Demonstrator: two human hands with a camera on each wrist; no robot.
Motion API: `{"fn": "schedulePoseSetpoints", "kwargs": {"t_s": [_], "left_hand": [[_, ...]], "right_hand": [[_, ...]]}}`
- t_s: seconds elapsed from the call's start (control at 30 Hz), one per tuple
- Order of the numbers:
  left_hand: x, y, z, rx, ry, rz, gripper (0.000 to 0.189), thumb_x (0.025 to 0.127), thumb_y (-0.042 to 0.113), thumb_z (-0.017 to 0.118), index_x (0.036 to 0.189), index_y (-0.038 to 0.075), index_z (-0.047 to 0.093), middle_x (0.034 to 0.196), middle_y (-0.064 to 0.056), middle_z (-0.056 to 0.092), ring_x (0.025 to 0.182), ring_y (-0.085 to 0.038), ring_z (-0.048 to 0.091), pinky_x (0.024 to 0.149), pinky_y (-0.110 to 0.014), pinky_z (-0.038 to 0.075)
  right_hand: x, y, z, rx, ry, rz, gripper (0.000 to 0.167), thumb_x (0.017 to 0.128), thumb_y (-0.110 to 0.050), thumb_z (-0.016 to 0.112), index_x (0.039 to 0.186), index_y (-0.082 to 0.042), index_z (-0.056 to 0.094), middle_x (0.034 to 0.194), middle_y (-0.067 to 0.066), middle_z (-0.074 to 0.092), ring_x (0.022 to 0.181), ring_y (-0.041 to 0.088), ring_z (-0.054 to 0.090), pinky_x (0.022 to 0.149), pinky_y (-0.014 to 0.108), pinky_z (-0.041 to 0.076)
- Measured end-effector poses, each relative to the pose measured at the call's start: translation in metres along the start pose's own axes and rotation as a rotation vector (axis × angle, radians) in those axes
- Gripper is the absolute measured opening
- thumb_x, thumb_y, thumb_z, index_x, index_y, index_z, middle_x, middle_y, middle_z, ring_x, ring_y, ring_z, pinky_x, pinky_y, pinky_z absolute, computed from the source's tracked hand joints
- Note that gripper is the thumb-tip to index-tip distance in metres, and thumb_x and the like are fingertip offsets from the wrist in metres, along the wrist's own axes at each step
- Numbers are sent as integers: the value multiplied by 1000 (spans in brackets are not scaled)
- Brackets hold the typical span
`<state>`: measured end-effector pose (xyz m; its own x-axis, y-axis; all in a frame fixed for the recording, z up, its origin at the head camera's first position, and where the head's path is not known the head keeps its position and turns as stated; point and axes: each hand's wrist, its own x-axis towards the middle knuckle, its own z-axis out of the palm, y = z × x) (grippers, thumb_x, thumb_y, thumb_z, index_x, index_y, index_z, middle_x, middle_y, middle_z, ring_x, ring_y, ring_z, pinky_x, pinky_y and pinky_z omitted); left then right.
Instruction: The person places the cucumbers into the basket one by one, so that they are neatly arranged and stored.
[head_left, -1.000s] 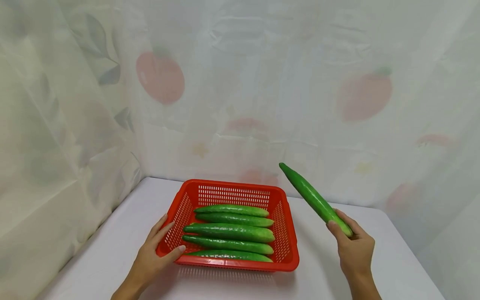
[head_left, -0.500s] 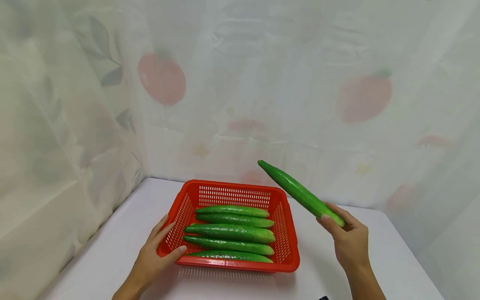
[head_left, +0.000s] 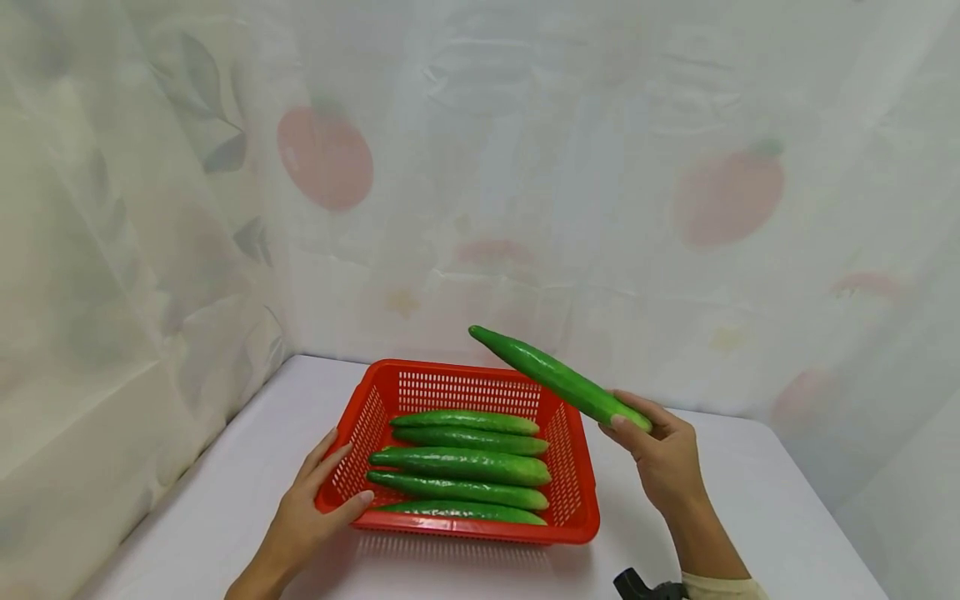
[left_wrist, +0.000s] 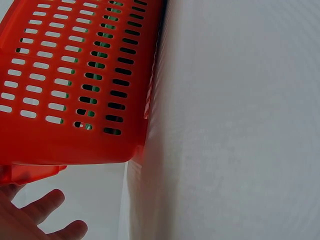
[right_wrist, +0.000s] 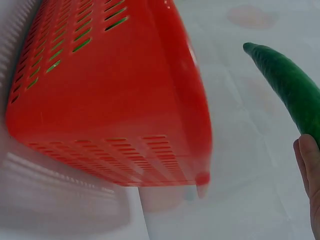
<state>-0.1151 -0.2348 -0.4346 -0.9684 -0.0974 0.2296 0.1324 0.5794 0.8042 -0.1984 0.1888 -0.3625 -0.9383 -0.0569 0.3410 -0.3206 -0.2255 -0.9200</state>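
A red perforated plastic basket [head_left: 588,500] holds several green cucumbers [head_left: 459,465] lying side by side. My right hand [head_left: 663,454] grips another cucumber [head_left: 551,372] by its paler, thick end. This one slants up to the left over the basket's back right corner, its dark narrow tip pointing away. In the right wrist view, the fingers [right_wrist: 311,165] show at the right edge on the held cucumber [right_wrist: 287,82]. At the basket's left front corner my left hand [head_left: 303,508] touches the rim, thumb and fingers spread. Some of its fingers [left_wrist: 42,207] appear below the basket in the left wrist view.
The basket stands on a white-covered table [head_left: 757,492]. Pale curtains [head_left: 480,183] printed with fruit hang behind it and along the sides. A black object [head_left: 637,583] sits by the right forearm, near a beige sleeve [head_left: 723,587].
My right hand has carried its cucumber leftward, from right of the basket to above its back right part. The cucumber now tilts flatter. The left hand and basket have stayed put.
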Motion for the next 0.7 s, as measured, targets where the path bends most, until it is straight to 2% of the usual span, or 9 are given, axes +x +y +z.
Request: {"fn": "schedulePoseSetpoints", "kwargs": {"t_s": [0.27, 0.43, 0.7], "left_hand": [[1, -1, 1, 0, 11, 15, 72, 83, 36, 76, 141, 6, 47, 156, 2, 22, 135, -34, 29, 93, -68, 32], [1, -1, 0, 1, 10, 5, 73, 83, 37, 76, 141, 5, 47, 156, 1, 22, 135, -35, 29, 93, -68, 32], [0, 0, 1, 0, 7, 6, 73, 83, 36, 76, 142, 5, 47, 156, 1, 22, 134, -36, 29, 92, -67, 34]], "right_hand": [[13, 17, 10, 9, -132, 36, 38, 92, 6, 60, 125, 20, 49, 121, 20, 52, 105, 29, 58, 85, 41, 49], [22, 27, 17, 36, -163, 111, 40, 91, 3, 62, 126, 18, 50, 122, 20, 51, 103, 27, 59, 85, 40, 50], [29, 42, 24, 4, -224, 209, 41, 91, -1, 64, 127, 17, 51, 125, 24, 48, 102, 28, 59, 85, 40, 50]]}}
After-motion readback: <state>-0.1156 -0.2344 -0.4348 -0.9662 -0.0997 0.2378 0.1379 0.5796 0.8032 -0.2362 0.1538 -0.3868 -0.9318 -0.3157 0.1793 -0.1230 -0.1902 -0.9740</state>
